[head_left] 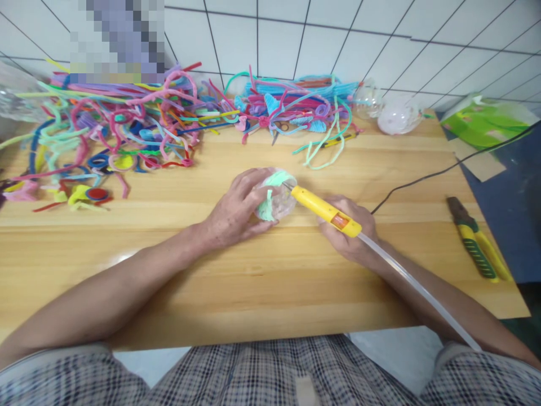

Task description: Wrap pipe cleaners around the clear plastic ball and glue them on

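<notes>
My left hand [243, 208] is closed round a small clear plastic cup-like piece [284, 206], partly covered with mint-green pipe cleaner [275, 179]. My right hand [349, 225] grips a yellow hot glue gun [325, 210]; the gun hides part of the fingers. Its metal nozzle points left and meets the rim of the clear piece, though I cannot tell if they touch. A long translucent glue stick [416, 287] runs from the gun's back end over my right forearm.
Pipe cleaners [127, 113] in many colours are heaped along the back. Clear plastic balls [399, 115] stand back right, near a green package [486, 121]. Yellow-and-green pliers [477, 239] lie near the table's right edge. A black cord [439, 172] runs from the right.
</notes>
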`<state>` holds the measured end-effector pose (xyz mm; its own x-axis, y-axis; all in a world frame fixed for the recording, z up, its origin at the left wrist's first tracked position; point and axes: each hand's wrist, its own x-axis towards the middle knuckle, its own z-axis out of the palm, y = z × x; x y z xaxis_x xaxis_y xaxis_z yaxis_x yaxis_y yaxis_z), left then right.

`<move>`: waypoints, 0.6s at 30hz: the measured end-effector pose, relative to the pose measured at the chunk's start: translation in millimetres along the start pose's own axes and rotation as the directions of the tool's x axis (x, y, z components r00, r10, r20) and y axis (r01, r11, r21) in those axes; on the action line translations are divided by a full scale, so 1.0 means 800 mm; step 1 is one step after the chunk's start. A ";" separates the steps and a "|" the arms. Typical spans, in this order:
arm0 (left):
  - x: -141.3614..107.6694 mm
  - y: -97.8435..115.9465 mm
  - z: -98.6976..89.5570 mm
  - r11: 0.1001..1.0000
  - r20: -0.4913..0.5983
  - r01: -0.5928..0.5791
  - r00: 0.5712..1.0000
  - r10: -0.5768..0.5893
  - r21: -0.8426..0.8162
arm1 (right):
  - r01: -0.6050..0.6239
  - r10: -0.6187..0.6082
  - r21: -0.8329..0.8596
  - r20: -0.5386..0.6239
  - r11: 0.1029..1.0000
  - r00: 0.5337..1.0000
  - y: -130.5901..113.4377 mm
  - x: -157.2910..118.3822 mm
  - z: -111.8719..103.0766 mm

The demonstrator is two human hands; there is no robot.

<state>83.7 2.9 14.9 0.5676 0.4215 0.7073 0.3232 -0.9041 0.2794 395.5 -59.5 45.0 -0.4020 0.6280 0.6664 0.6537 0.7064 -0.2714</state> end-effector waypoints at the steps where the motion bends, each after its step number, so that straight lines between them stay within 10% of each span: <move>1: 0.000 0.000 0.000 1.000 0.001 0.000 1.000 0.000 -0.002 | 0.007 -0.007 -0.005 0.000 1.000 1.000 0.000 0.000 -0.001; 18: 0.000 -0.001 -0.002 1.000 0.015 0.003 1.000 -0.003 0.001 | -0.002 0.001 0.037 0.008 0.999 1.000 0.004 -0.002 0.000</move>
<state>82.0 3.5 15.8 0.5781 0.4250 0.6965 0.3255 -0.9029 0.2808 398.6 -58.2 42.9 -0.4064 0.6316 0.6602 0.6302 0.7170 -0.2980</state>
